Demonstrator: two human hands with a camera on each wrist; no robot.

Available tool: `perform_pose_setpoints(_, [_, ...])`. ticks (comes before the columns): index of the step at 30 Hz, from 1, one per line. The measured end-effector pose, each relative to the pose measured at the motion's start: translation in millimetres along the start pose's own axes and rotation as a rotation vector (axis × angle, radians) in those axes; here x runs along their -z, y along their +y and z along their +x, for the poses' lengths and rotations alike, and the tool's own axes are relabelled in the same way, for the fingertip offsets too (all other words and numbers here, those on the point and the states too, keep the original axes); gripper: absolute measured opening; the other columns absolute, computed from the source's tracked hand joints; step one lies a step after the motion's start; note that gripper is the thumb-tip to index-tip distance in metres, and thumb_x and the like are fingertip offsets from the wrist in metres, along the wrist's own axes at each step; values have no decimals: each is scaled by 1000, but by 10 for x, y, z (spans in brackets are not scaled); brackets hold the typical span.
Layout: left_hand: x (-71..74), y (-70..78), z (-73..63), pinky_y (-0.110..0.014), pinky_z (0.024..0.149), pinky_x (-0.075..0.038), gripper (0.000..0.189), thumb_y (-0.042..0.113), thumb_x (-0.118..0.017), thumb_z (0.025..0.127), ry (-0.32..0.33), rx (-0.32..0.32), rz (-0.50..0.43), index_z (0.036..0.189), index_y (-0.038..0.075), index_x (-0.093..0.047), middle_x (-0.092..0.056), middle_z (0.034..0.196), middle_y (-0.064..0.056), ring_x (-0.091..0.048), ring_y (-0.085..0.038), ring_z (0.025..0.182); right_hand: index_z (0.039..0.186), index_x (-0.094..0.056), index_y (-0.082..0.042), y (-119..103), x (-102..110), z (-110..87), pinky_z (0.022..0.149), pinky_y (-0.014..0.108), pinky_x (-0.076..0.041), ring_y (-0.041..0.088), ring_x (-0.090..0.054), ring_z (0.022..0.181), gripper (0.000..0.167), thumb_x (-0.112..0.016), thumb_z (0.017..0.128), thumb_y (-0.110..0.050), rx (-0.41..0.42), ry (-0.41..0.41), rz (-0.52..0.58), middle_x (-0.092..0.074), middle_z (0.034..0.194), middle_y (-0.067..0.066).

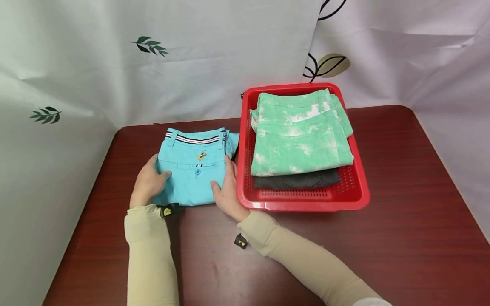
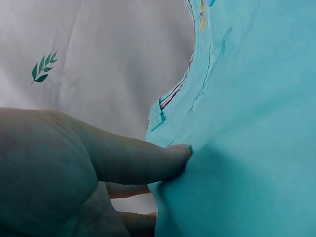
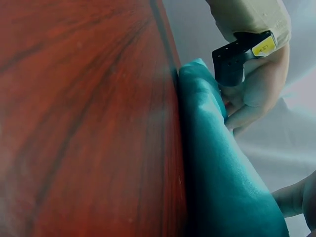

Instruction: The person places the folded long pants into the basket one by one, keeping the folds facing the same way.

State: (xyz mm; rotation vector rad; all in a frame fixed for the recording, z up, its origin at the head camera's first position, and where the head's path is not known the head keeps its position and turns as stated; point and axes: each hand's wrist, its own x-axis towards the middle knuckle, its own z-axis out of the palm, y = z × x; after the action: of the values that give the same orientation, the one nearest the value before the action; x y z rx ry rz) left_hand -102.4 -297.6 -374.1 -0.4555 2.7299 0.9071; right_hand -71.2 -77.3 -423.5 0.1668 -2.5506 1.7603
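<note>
Light blue pants [image 1: 187, 185], folded into a flat bundle, lie on the dark red table. Their striped waistband faces the back, and a small embroidered figure and a buttoned pocket show on top. My left hand [image 1: 150, 180] pinches the left edge; in the left wrist view its thumb [image 2: 163, 160] presses on top while other fingers pass behind the cloth. On the opposite side, my right hand [image 1: 228, 193] holds the right edge, its thumb over the cloth. Only part of the right hand [image 3: 294, 200] shows in the right wrist view, beside the thick folded edge.
Close to my right hand stands a red plastic basket [image 1: 302, 207]. Inside it, folded green-and-white pants [image 1: 298, 136] lie over a dark grey folded garment [image 1: 296, 182]. A pale curtain [image 1: 214, 63] with leaf prints hangs behind the table [image 1: 405, 204].
</note>
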Motion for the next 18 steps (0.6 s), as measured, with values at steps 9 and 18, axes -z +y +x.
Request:
perform_pose_setpoints(9, [14, 14, -7, -71, 105, -31, 73, 9, -52, 103, 45, 34, -10, 160, -1, -7, -18, 160, -33, -30, -53, 138, 158, -22, -1, -10, -4, -44, 112, 47, -38, 33, -31, 144, 76, -65, 96, -7, 10, -38, 17, -31, 156, 23])
perform_pose_setpoints(18, [21, 27, -32, -72, 103, -32, 71, 7, -54, 101, 99, 11, -19, 160, 0, -14, -23, 159, -31, -33, -52, 137, 158, -23, -3, -44, 11, -56, 112, 49, -37, 34, -28, 145, 73, -62, 97, -4, -31, -69, 81, -28, 156, 24])
